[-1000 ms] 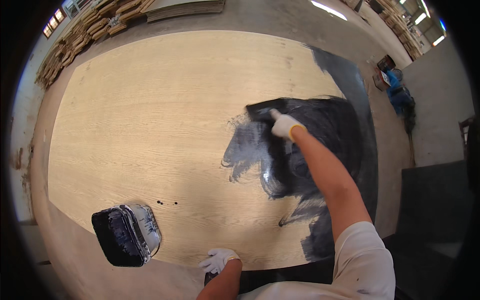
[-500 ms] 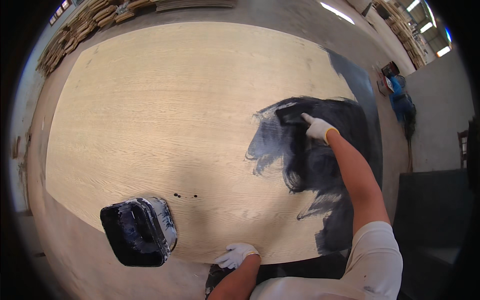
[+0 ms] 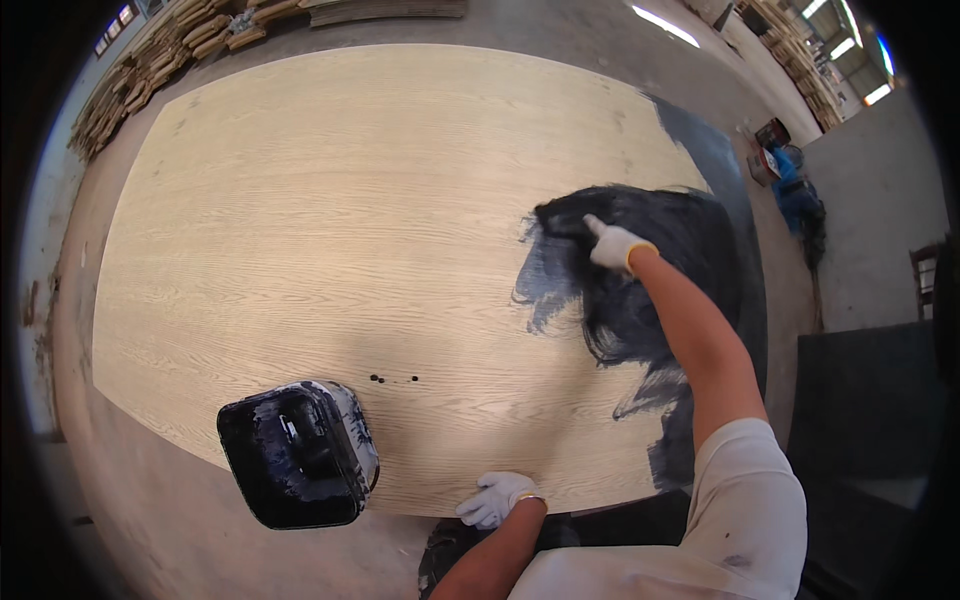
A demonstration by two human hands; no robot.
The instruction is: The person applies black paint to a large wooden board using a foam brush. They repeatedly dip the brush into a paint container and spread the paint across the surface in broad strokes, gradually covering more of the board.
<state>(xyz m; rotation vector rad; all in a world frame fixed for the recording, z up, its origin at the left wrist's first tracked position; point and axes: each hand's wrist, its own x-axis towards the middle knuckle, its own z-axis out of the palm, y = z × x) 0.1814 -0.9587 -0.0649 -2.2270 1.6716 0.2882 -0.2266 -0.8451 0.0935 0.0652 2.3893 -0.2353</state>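
My gloved right hand [image 3: 617, 247] is gripping a black pad [image 3: 562, 222] against the board [image 3: 300, 230], right of its middle. The index finger is pointing forward along the pad, while the others are curling in under the palm, partly out of sight; the black paint [image 3: 690, 222] all around is blending with the pad and blurring its outline. My left hand [image 3: 498, 498], also in a white glove, is resting at the board's near edge, its fingers extending loosely to the left.

The paint is covering much of the board's right side, looking thick and black around my right hand, thinning to blue-grey streaks at the left fringe and breaking into ragged strokes toward the near edge. Pale wood grain is showing across the rest. A square bucket [image 3: 352, 430], black inside and smeared down its outer wall, is standing at the near edge, left of my left hand. Just to its right, a few black drops [image 3: 375, 378] are dotting the bare wood.

Past the far left corner, planks [image 3: 130, 100] are lying in a pile. Beyond the right end, a blue bundle [image 3: 797, 195] is sitting on the floor [image 3: 540, 40], and a dark panel [image 3: 865, 400] is standing nearer me.
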